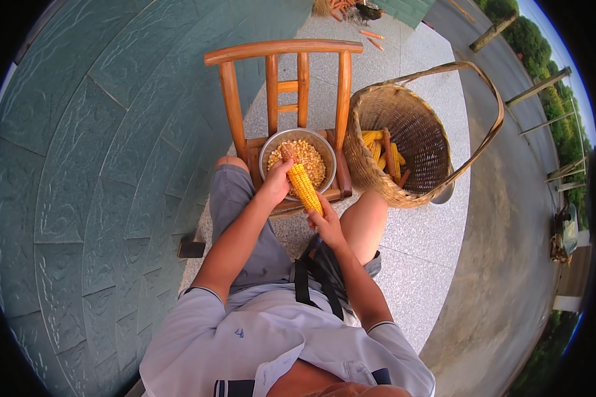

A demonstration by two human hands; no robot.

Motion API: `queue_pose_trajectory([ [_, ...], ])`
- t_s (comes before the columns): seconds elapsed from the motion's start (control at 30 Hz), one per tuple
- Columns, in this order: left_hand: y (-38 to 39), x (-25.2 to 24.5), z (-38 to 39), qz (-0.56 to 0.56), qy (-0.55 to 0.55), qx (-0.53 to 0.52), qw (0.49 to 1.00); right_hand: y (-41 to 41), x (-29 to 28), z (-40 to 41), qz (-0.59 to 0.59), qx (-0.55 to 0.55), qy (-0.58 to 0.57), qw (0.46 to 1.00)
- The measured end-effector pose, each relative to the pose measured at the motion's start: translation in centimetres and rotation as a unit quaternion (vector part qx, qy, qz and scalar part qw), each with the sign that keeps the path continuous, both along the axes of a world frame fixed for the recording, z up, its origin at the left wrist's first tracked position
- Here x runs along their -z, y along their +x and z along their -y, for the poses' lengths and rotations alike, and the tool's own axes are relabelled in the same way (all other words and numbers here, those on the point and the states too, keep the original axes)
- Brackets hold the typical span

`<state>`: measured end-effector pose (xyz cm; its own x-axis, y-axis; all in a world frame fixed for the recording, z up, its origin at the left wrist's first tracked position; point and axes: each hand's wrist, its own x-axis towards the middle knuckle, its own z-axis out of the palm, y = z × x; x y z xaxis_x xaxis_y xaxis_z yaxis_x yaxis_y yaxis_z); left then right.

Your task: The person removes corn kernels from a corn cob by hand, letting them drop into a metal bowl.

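Note:
A partly shelled ear of yellow corn [304,187] is held in both hands, tilted over the near rim of a round metal bowl [330,149]. My left hand [277,179] grips its far part, where a stretch of bare reddish cob shows. My right hand [325,221] is closed round the near end. Loose corn kernels [314,158] lie in the bowl, which rests on the seat of a wooden chair [283,47]. To the right, a woven basket [365,171] holds several yellow ears [375,149] and reddish cobs [390,155].
A textured green tile wall [99,164] stands at the left. The basket's tall handle [491,124] arches to the right. Beyond the chair, loose cobs [372,34] and a dark bird [369,12] are on the speckled floor [412,293]. A small dark object [191,249] is by the wall.

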<state>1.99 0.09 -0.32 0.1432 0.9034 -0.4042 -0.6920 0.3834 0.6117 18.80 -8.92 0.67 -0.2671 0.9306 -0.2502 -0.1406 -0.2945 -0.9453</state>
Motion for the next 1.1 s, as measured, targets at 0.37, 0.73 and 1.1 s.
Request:
queue_pose_trajectory([
  [0.37, 0.3, 0.7, 0.1, -0.021, 0.002, -0.050, 0.998, -0.3, 0.0, 0.4, 0.070, -0.040, -0.003, 0.997],
  [0.73, 0.4, 0.7, -0.1, -0.098, -0.001, -0.067, 0.993, -0.3, -0.8, 0.3, 0.032, -0.053, -0.049, 0.997],
  [1.1, 0.3, 0.5, 0.0, 0.010, 0.036, -0.003, 0.999, -0.1, -0.9, 0.0, -0.025, -0.024, -0.041, 0.999],
])
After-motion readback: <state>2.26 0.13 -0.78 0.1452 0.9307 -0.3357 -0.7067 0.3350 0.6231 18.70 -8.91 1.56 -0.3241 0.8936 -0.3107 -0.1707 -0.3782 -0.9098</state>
